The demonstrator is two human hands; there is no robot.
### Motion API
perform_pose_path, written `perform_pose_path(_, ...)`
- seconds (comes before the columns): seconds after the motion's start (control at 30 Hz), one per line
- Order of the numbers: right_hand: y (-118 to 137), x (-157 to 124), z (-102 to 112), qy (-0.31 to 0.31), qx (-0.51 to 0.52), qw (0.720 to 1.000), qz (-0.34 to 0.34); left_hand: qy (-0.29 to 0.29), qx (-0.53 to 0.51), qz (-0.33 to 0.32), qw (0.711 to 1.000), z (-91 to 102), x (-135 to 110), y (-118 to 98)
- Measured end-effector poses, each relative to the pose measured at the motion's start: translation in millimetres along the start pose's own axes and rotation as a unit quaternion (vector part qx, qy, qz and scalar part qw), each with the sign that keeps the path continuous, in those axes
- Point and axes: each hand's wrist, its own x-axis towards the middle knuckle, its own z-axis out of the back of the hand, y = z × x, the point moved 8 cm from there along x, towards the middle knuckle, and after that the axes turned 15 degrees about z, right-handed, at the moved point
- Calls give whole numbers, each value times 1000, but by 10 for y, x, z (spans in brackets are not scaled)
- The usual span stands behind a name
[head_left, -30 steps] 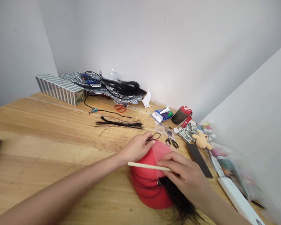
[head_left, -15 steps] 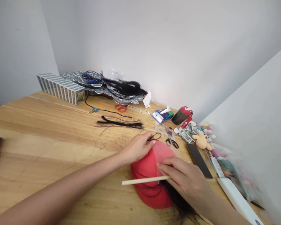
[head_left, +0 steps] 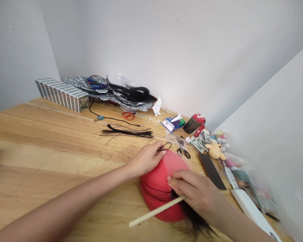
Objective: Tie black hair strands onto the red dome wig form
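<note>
A rounded red form [head_left: 155,181], covered in smooth cloth like a wig cap, sits on the table with dark strands across its near side. Black hair [head_left: 195,218] hangs from its right side, partly under my right hand. At its far edge my left hand [head_left: 148,156] is closed, pinching a strand of black hair [head_left: 168,146] that stands out in a small loop. My right hand [head_left: 194,188] is closed around a pale stick [head_left: 155,211], with fingertips against the red cloth. The stick's working end is hidden by the fingers.
A bundle of black hair [head_left: 131,132] lies beyond my left hand. Black-handled scissors [head_left: 183,153], a dark flat slab [head_left: 212,171], a teddy toy [head_left: 215,150] and a white device [head_left: 252,215] line the right. Several small boxes [head_left: 62,94] stand at the back left.
The pale stick has tilted, its free end swinging down toward me. My right hand has turned slightly on the red cloth. My left hand keeps its pinch; the view has shifted a little.
</note>
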Motion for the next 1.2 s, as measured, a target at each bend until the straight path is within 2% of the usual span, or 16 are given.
perform_pose_path(0.2,-74,-45,-68,59,27,995,-80,1,6,10,1000,-24,-11,-4)
perform_pose_path(0.37,-25,8,-71,93,-9,993,-70,-1,9,19,1000,-22,-11,-3)
perform_pose_path(0.43,-48,23,-34,80,20,993,-88,-3,9,18,1000,-17,-9,-5)
perform_pose_path(0.5,-122,22,32,40,94,987,-122,-1,7,14,1000,-21,-3,0)
perform_pose_path(0.6,-346,-35,109,-18,225,951,-212,2,-1,8,1000,-35,14,25)
perform_pose_path(0.7,-626,-161,78,-46,332,875,-350,-1,-6,6,1000,-45,31,52)
perform_pose_path(0.77,-739,-184,39,-52,373,835,-401,-1,-8,6,1000,-51,37,59)
perform_pose_path(0.8,-771,-162,24,-50,385,826,-409,0,-8,6,1000,-53,39,59)
perform_pose_path(0.9,-805,-16,-21,-26,403,824,-396,4,-7,7,1000,-48,38,46)
perform_pose_path(1.1,-874,263,-73,35,392,859,-328,7,12,8,1000,-31,31,44)
perform_pose_path(1.2,-926,285,-146,72,393,860,-316,4,14,10,1000,-40,38,70)
